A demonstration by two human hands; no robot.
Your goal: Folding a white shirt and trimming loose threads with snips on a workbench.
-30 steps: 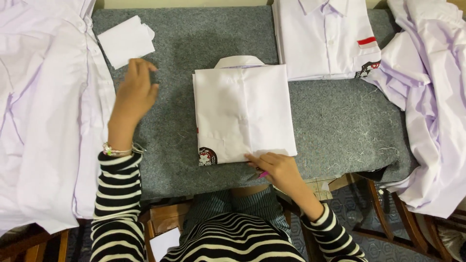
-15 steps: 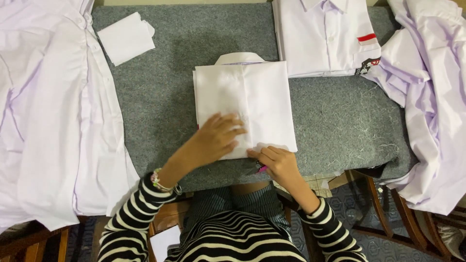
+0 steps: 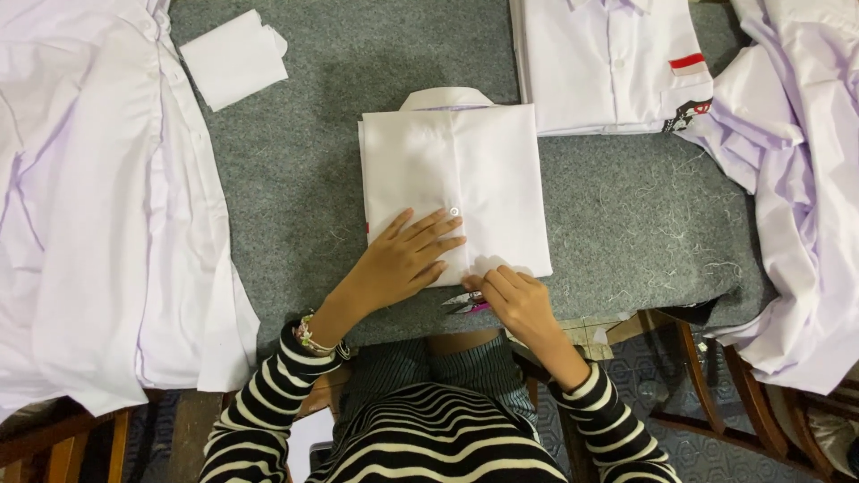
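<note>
A folded white shirt (image 3: 465, 170) lies on the grey felt table (image 3: 304, 152), collar pointing away from me. My left hand (image 3: 403, 259) lies flat on its lower left part, fingers spread. My right hand (image 3: 514, 300) pinches the shirt's near edge at the bottom right, close to a small pink and silver object (image 3: 465, 304) on the table edge. Both arms wear black and white striped sleeves, and a beaded bracelet (image 3: 313, 338) sits on my left wrist.
A small folded white cloth (image 3: 234, 58) lies at the back left. Another folded white shirt with a red chest patch (image 3: 608, 63) rests at the back right. Loose white shirts hang over the left (image 3: 98, 206) and right (image 3: 805, 197) sides. Wooden chairs stand below.
My left hand came from the table's left side onto the shirt and now lies flat on its lower part. The right hand stays at the near edge.
</note>
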